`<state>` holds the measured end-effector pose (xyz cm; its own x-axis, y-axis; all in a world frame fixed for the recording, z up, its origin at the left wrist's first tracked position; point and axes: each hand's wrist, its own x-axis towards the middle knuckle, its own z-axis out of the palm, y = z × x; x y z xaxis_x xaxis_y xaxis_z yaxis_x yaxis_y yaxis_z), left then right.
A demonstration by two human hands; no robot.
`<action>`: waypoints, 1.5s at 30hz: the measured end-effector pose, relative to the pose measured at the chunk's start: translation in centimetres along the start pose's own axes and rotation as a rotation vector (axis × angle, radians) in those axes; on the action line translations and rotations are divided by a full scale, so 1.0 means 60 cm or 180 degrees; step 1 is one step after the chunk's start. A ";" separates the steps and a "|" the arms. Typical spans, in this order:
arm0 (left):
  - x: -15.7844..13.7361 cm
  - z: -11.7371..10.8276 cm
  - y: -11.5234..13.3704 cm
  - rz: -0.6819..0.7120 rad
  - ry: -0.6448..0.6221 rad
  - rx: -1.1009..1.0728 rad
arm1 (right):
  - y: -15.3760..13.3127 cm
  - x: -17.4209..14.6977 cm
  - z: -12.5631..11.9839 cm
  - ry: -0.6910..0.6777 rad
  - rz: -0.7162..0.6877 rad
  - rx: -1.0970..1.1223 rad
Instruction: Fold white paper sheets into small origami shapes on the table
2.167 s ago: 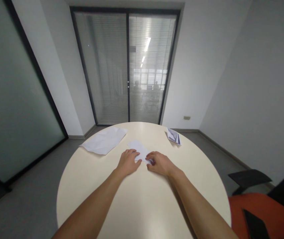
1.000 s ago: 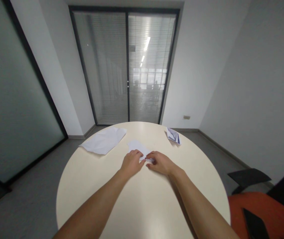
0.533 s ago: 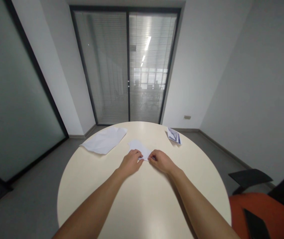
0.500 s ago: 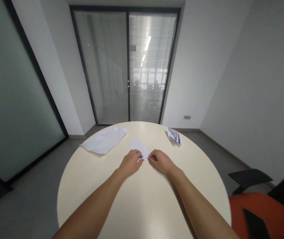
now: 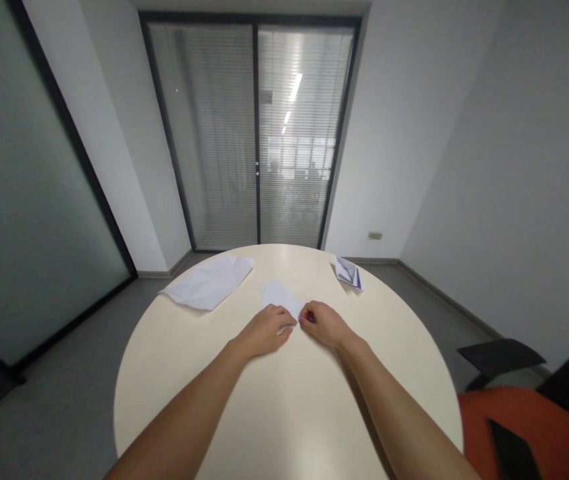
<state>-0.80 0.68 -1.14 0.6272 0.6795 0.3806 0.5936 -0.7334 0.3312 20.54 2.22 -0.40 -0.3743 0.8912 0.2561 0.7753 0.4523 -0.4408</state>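
A small white sheet of paper (image 5: 278, 294) lies on the round table, its near edge partly covered by my two hands. My left hand (image 5: 269, 328) is closed at the paper's near left side, thumb and fingers pinching its edge. Just to the right, my right hand (image 5: 323, 323) is curled with its fingertips pressed together on the paper's near right corner. The fingertips of both hands almost meet. What lies under the fingers is hidden.
A larger creased white sheet (image 5: 209, 283) lies at the table's (image 5: 284, 413) far left, overhanging the edge slightly. A folded paper piece (image 5: 348, 273) with blue-grey parts stands at the far right. An orange chair (image 5: 524, 427) with black armrests is at the right.
My left hand has slid a little right and nearer to me along the paper's edge, closer to my right hand. The paper has shifted slightly right; my right hand is almost still.
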 end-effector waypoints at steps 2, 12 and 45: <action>0.000 -0.005 0.005 0.0059 -0.0071 0.0033 | 0.000 0.000 0.000 0.0014 -0.0023 0.0006; 0.001 -0.008 0.014 -0.0018 -0.0152 0.0245 | 0.004 -0.005 -0.001 -0.0078 0.0298 0.0154; 0.006 0.002 0.002 -0.0781 -0.0027 0.1113 | 0.001 -0.009 -0.015 -0.0352 -0.0284 -0.0095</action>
<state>-0.44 0.85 -1.04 0.4492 0.8344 0.3194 0.8602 -0.5006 0.0978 21.24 1.75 0.24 -0.4951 0.8465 0.1960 0.7506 0.5303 -0.3943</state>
